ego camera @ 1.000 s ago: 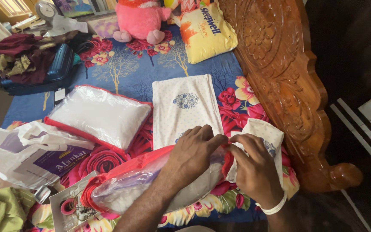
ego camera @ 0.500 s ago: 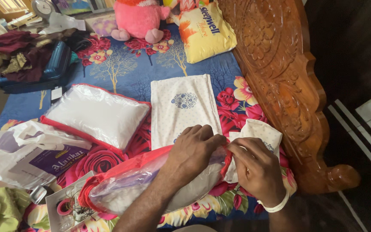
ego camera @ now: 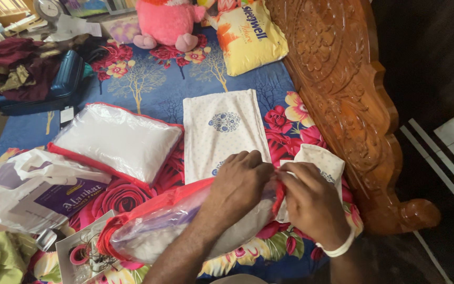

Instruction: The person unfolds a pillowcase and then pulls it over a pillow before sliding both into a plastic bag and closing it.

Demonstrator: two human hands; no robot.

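A clear plastic storage bag with red trim [ego camera: 153, 226] lies on the bed in front of me, white cloth inside it. My left hand [ego camera: 237, 184] presses on the bag's right end and pinches its red edge. My right hand [ego camera: 311, 202], with a white band at the wrist, grips the same edge from the right. Its fingers meet the left hand's at the bag's corner. Under my right hand lies a white patterned cloth [ego camera: 319, 158]. A folded white cloth with a blue motif [ego camera: 224, 131] rests just beyond my hands.
A second clear red-trimmed bag [ego camera: 116, 139] lies to the left, beside a white shopping bag [ego camera: 32, 189]. Behind are a pink plush toy [ego camera: 169, 23], a yellow pillow pack [ego camera: 250, 37] and a blue suitcase with clothes [ego camera: 38, 79]. The carved wooden bed board [ego camera: 342, 89] runs along the right.
My hands have stayed at the bag's right corner, fingers shifting slightly closer together. The view drifted a little.
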